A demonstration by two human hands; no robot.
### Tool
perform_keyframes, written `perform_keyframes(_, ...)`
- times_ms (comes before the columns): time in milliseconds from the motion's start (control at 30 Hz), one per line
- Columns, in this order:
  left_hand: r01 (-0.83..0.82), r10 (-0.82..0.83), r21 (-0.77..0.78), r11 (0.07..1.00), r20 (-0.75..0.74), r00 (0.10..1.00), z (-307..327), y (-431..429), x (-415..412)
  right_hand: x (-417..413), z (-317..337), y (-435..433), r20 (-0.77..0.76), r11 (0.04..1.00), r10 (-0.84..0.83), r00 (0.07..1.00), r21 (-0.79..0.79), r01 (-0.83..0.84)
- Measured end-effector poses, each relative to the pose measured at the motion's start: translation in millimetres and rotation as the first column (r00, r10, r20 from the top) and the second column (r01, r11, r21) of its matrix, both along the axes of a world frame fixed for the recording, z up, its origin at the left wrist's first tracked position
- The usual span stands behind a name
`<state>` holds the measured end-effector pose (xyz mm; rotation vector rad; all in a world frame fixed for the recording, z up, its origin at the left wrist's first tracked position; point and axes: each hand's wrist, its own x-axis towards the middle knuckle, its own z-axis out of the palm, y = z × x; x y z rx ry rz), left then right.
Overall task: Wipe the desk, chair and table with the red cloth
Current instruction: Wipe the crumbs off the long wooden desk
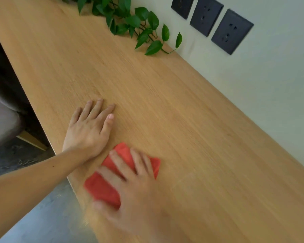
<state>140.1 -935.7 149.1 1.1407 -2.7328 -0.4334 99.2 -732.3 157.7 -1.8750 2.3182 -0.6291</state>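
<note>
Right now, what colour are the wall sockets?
Black wall sockets, clearest in the head view.

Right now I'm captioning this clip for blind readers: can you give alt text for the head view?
A right hand presses a folded red cloth flat on a light wooden desk, blurred as if wiping, while the left hand rests flat beside it. Leafy green vines trail along the wall edge, below three dark wall sockets.
</note>
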Motion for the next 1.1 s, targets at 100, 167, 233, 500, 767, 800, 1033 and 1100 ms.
perform_keyframes(100,0.003,-0.003,0.011,1.000,-0.002,1.000,0,1,1,47,-12,14,0.011,0.989,-0.012,1.000,-0.147,0.014)
perform_keyframes(167,0.011,-0.011,0.007,1.000,0.007,1.000,0,2,1,64,-15,24,0.036,0.982,-0.085,0.996,-0.169,0.089)
perform_keyframes(233,0.015,-0.015,0.009,1.000,0.011,1.000,0,2,1,74,-19,35,0.071,0.960,-0.208,0.976,-0.174,0.217)
perform_keyframes(500,0.018,-0.018,-0.005,1.000,-0.001,1.000,1,1,1,31,42,41,0.958,0.839,-0.260,0.121,0.163,0.518)
perform_keyframes(767,0.026,-0.026,-0.018,1.000,-0.014,1.000,-5,-2,1,-121,83,81,0.992,0.466,-0.103,-0.068,0.109,0.878)
perform_keyframes(800,0.027,-0.027,-0.023,0.999,-0.012,1.000,-5,-2,1,-137,84,90,0.988,0.430,-0.144,0.054,0.013,0.903)
perform_keyframes(1033,0.040,-0.040,-0.042,0.998,-0.004,0.999,-6,-4,1,-188,33,106,-0.020,0.739,-0.672,0.740,0.033,0.673)
perform_keyframes(1100,0.040,-0.040,-0.035,0.999,0.001,0.999,-6,-3,1,-186,16,104,-0.213,0.725,-0.620,0.755,0.211,0.655)
